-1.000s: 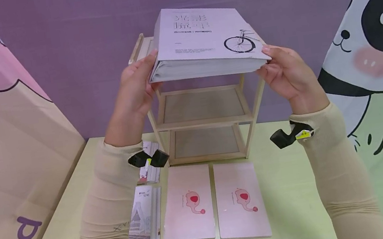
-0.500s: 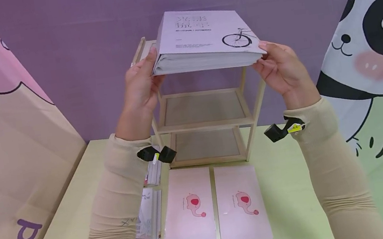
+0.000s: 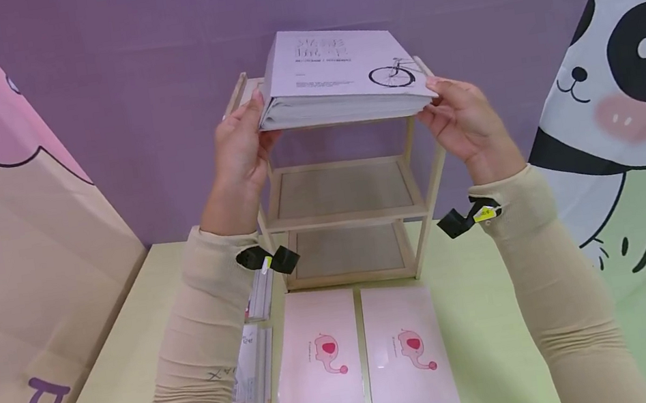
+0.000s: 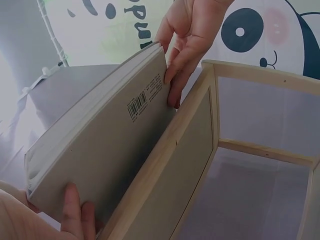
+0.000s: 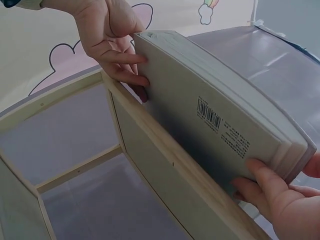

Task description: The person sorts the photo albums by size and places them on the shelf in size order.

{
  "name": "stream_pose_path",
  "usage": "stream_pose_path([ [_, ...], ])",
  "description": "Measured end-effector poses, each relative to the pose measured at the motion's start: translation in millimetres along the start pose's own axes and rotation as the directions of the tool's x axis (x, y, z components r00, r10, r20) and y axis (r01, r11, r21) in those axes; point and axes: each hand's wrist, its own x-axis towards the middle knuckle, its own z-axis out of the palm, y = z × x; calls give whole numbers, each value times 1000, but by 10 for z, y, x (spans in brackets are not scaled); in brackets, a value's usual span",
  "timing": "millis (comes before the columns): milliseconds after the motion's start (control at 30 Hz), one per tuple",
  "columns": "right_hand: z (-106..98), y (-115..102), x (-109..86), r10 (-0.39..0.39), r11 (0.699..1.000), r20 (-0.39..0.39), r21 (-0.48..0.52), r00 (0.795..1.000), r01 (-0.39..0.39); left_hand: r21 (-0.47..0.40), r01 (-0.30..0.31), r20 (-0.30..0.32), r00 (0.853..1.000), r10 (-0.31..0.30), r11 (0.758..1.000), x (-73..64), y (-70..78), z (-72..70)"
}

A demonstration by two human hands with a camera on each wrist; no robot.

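A thick white book (image 3: 335,65) with a bicycle on its cover lies face up between both hands, over the top of a wooden rack (image 3: 346,217). My left hand (image 3: 237,155) grips its near left corner, thumb at the cover's edge. At the near right corner my right hand (image 3: 463,120) pinches the book, thumb above and fingers below. In the left wrist view the back cover (image 4: 112,132) with its barcode slants above the rack's top board. Whether the book's far side touches that board is hidden.
Two pink elephant notebooks (image 3: 321,388) lie side by side on the pale table (image 3: 488,316) before the rack. Left of them are more books (image 3: 252,383), partly behind the left sleeve. A purple backdrop (image 3: 157,80) stands close behind, with printed cloths at both sides.
The book has come down slightly in view and shifted a little left at its right edge, both hands keeping hold. The camera view has also tilted slightly.
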Motion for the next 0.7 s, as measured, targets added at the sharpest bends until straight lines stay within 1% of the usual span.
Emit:
stream_pose_path([
  [100,-1,2,24,24,999,-18,27,1000,-23,12,14,-28,1000,-14,1000,20,0,3],
  [200,0,3,33,41,998,-43,48,998,-39,21,15,-36,999,-14,1000,35,-5,4],
  [300,-12,3,37,48,997,-58,67,997,-44,51,18,-33,999,-17,999,43,-9,0],
  [467,-25,15,46,41,997,-59,65,997,-37,114,34,-27,999,-31,993,33,3,-13],
  [533,-26,20,46,35,998,-65,50,997,-32,124,42,-22,999,-40,991,27,11,-20],
  [700,-18,15,48,29,998,-72,50,997,-25,140,62,-1,998,-62,988,10,38,-33],
])
